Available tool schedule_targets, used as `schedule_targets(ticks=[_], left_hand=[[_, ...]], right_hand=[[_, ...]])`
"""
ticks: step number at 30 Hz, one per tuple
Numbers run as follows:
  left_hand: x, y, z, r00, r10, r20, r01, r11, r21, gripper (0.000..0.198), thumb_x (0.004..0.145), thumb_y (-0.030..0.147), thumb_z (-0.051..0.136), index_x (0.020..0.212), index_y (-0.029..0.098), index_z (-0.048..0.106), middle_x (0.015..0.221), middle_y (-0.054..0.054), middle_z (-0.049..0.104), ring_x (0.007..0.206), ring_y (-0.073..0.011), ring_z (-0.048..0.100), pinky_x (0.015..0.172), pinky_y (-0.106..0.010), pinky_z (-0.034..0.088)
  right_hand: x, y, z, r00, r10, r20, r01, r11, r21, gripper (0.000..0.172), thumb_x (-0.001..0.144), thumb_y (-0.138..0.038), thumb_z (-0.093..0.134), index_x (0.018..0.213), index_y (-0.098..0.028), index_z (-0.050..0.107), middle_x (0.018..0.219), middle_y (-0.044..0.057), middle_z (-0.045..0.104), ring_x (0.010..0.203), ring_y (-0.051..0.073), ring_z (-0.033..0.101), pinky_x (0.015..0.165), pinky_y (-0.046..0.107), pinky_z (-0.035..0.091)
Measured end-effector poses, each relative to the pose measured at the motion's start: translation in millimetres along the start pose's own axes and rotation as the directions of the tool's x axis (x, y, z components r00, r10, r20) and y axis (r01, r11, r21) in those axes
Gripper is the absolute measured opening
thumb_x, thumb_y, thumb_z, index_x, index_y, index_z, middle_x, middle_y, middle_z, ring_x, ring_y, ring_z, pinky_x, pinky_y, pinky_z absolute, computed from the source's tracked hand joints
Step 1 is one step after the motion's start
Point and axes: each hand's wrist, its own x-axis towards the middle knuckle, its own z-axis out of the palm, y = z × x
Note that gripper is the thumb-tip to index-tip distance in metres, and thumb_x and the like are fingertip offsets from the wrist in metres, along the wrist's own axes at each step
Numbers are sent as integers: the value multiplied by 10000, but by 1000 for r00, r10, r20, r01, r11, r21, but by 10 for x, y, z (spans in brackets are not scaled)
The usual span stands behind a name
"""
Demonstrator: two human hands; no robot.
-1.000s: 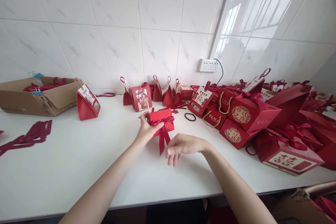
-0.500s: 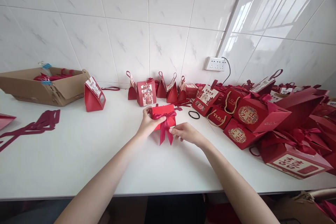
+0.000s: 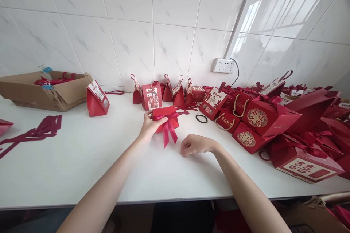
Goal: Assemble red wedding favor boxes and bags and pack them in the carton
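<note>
Around the middle of the frame, a small red box (image 3: 165, 110) is wearing a satiny ribbon bow (image 3: 170, 133), whose two tails are hanging down its front. The left hand (image 3: 151, 125) is grasping the box's left end, thumb lying over the ribbon. To the right, the right hand (image 3: 196, 145) is forming a loose fist, standing apart from the bow; its palm side is hiding from view.

Behind them, tent-shaped card boxes (image 3: 179, 98) with looped tops are standing in a row, and a black ring (image 3: 201, 118) is lying to their right. Nearby, a printed box (image 3: 214, 102) is showing something pinkish through its small window. At right, glossy red boxes (image 3: 273, 114) are piling up, some carrying ribbons, others twisted gold cords.

At left, a shallow brown cardboard tray (image 3: 61, 98) is holding dark red pieces (image 3: 56, 80), too small to identify. Below it, flat dark red strips (image 3: 45, 128) are sprawling over the smooth white counter (image 3: 90, 160); a tent-shaped box (image 3: 97, 102) is standing beside the tray.
</note>
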Motion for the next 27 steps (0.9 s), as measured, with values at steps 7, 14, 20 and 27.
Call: schedule_targets(ticks=[7, 14, 20, 27], left_hand=[[-122, 2, 26, 982, 38, 183, -44, 999, 30, 685, 544, 316, 824, 1106, 237, 440, 1258, -104, 497, 1087, -236, 571, 936, -395, 454], [-182, -83, 69, 968, 132, 212, -138, 990, 12, 613, 644, 398, 744, 1145, 271, 415, 1321, -83, 450, 1148, -231, 531, 908, -355, 472], [-202, -130, 105, 971, 180, 157, -192, 979, 65, 344, 751, 485, 609, 923, 216, 481, 1093, -60, 579, 1014, -198, 590, 820, -309, 480], [-189, -49, 81, 960, 274, 55, -279, 950, 143, 274, 761, 447, 595, 829, 194, 512, 886, -24, 581, 874, -172, 576, 797, -292, 440]], right_hand=[[90, -38, -14, 775, -82, -626, 299, 921, 249, 354, 759, -527, 557, 701, -185, 489, 660, -20, 517, 585, 97, 496, 516, 226, 421], [198, -20, 51, 717, -112, -688, 476, 800, 365, 443, 676, -592, 640, 660, -188, 459, 589, -45, 508, 521, 91, 504, 539, 255, 437], [200, -6, 21, 713, -21, -701, 484, 738, 470, 470, 618, -603, 680, 631, -186, 465, 576, -37, 539, 504, 87, 504, 547, 267, 461], [192, -22, 45, 760, -83, -645, 496, 715, 492, 440, 622, -543, 717, 632, -181, 467, 589, -40, 549, 507, 82, 513, 542, 249, 432]])
